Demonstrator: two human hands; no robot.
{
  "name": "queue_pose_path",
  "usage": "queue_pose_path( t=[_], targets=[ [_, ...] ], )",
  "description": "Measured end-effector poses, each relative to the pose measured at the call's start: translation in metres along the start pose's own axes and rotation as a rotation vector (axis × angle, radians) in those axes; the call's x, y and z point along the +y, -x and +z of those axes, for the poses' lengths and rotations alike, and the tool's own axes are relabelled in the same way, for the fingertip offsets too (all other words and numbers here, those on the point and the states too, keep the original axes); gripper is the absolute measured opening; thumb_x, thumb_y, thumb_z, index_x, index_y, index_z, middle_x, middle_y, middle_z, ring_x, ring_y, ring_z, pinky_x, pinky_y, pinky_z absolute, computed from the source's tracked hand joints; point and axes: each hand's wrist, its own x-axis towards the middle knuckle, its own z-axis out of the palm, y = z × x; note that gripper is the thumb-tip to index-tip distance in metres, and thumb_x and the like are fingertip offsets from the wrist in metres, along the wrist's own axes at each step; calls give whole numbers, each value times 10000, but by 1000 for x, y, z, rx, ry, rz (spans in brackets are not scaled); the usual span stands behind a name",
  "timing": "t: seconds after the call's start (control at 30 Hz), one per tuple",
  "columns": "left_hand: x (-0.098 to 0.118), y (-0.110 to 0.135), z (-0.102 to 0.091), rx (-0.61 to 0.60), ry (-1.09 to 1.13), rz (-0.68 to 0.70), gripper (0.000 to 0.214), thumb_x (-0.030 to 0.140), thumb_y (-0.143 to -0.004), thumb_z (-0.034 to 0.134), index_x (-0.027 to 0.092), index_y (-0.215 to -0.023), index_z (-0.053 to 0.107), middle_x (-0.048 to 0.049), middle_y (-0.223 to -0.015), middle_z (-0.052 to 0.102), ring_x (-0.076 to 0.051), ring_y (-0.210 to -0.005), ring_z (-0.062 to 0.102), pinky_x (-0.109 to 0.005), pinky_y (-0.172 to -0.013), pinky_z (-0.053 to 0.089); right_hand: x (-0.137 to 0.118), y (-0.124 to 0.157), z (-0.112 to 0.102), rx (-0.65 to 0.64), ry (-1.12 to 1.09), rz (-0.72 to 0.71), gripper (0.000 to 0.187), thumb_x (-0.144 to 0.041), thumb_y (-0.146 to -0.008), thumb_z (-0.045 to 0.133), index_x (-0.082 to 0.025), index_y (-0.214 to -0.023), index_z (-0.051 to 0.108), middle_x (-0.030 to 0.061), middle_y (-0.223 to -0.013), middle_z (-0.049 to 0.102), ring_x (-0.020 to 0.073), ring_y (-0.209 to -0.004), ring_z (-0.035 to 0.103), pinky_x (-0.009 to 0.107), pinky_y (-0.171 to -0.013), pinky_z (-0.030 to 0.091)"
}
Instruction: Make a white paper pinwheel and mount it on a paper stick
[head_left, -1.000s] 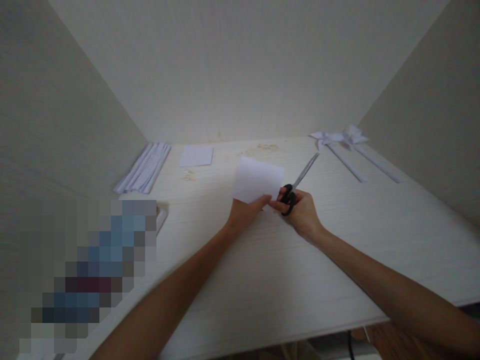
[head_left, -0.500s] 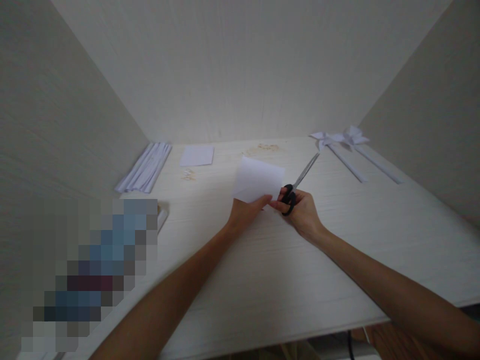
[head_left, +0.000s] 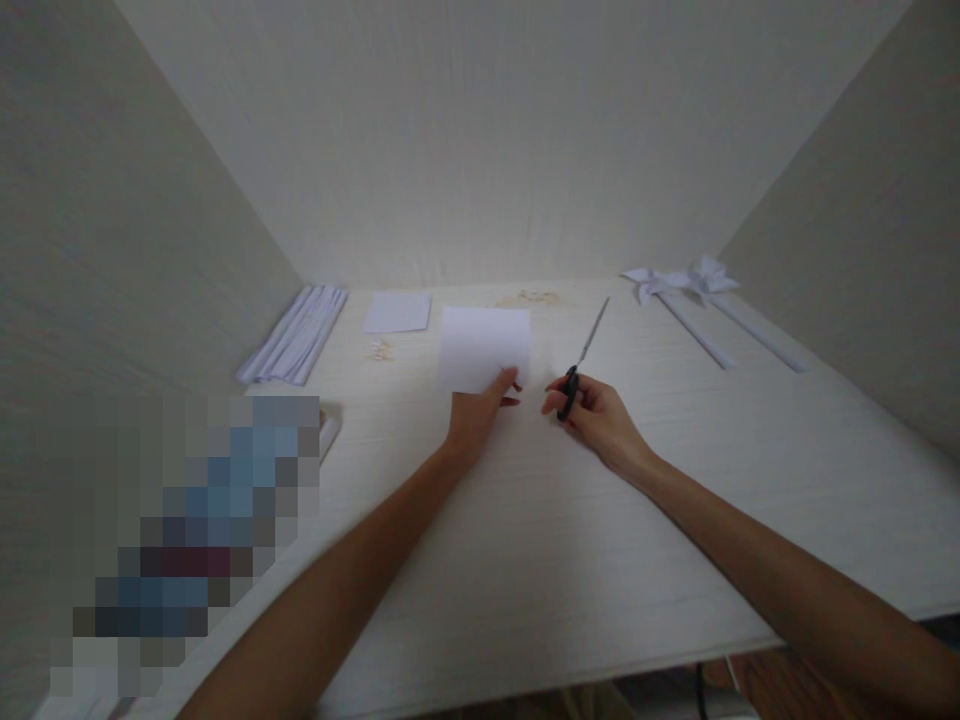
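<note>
While the left hand [head_left: 480, 415] pinched a white paper sheet [head_left: 484, 345] near its five o'clock corner, thumb on top, the right hand [head_left: 596, 415] sat apart from it at three o'clock, curled round the black handles of the scissors [head_left: 573, 385]. Their blades (close together, as far as the view showed) pointed to one o'clock, clear of the paper. The sheet stood at twelve o'clock from the left hand, over the white table [head_left: 525, 560]. Reckoned from that sheet, another piece of paper [head_left: 398, 312] lay at ten o'clock, some small pale bits [head_left: 381, 350] at nine, and a bundle of paper sticks [head_left: 296, 335] farther out at nine. Thin tan scraps [head_left: 538, 297] lay between one and two, and two paper pinwheels [head_left: 709, 280] well apart between two and three, while a pixelated patch [head_left: 187, 520] covered eight o'clock
</note>
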Motion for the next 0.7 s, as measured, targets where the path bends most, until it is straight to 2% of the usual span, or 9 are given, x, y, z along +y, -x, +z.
queue_pose_path(
  t=[0.1,0.2,0.4,0.53,0.7],
  targets=[
    [-1,-9,-7,64,117,6,216,344,-642,588,146,-725,562,-7,-668,596,-123,-616,589,-256,-541,511,-5,1,-2,-141,-7,28,267,-408,-681,569,-158,-739,494,-7,-605,580,55,-424,421,194,-407,318],
    [-1,-15,-13,104,210,13,226,342,-646,587,146,-750,548,-1,-671,597,-115,-602,599,-264,-581,511,-12,5,-4,-279,101,23,275,-427,-725,519,-160,-682,475,-24,-529,527,53,-404,375,193,-385,260],
    [1,-15,-15,73,226,29,212,347,-663,573,149,-730,541,10,-621,594,-119,-600,604,-258,-582,499,-19,14,-6,-528,336,33,375,-465,-755,472,-169,-530,425,-39,-441,435,66,-402,360,209,-394,242],
    [2,-14,-14,44,284,32,169,303,-663,586,139,-675,544,9,-590,588,-109,-580,597,-213,-526,484,-16,14,-7,-561,382,94,386,-463,-750,482,-178,-507,387,-55,-393,398,65,-366,352,210,-388,242],
    [5,-14,-14,72,297,6,127,263,-669,574,138,-670,551,13,-566,588,-105,-552,588,-198,-491,472,-15,13,-7,-556,422,112,394,-459,-753,479,-169,-499,400,-47,-397,410,63,-369,369,211,-406,263]
  ],
)
